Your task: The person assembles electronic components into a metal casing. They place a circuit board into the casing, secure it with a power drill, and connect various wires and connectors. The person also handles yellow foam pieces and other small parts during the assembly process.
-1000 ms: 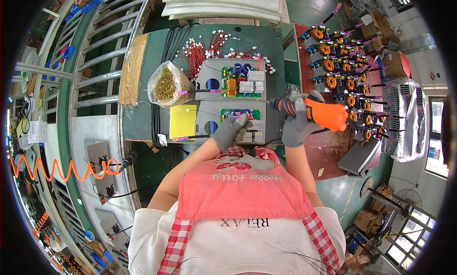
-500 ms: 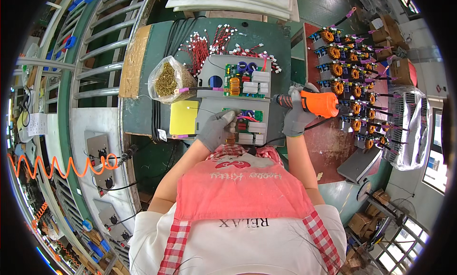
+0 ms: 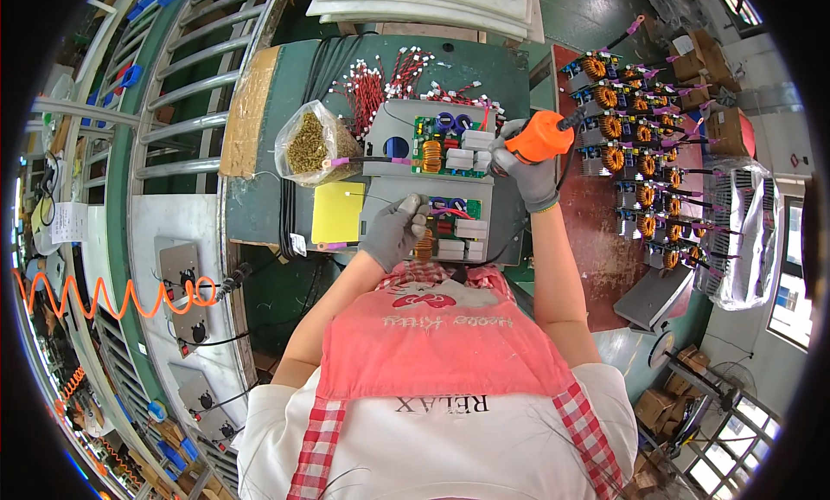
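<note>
My right hand (image 3: 534,178), in a grey glove, is wrapped round an orange electric screwdriver (image 3: 540,137). Its front end is hidden by the hand, beside the right edge of the far circuit board (image 3: 453,145). That board lies on a grey metal plate (image 3: 377,150) and carries a copper coil and white blocks. My left hand (image 3: 394,230), gloved too, hovers over the left side of the near circuit board (image 3: 458,219), thumb and fingers pinched together. Whatever the fingertips hold is too small to make out. The near board sits on a second grey plate (image 3: 389,190).
A clear bag of small brass-coloured screws (image 3: 306,145) stands left of the plates, above a yellow pad (image 3: 337,213). Red-and-black wires with white connectors (image 3: 363,89) lie behind. Rows of finished-looking coil boards (image 3: 612,128) fill the red-brown surface on the right.
My right hand has raised and turned the screwdriver, which now points down-left beside the far board. My left hand has lifted slightly off the near board, fingers pinched.
</note>
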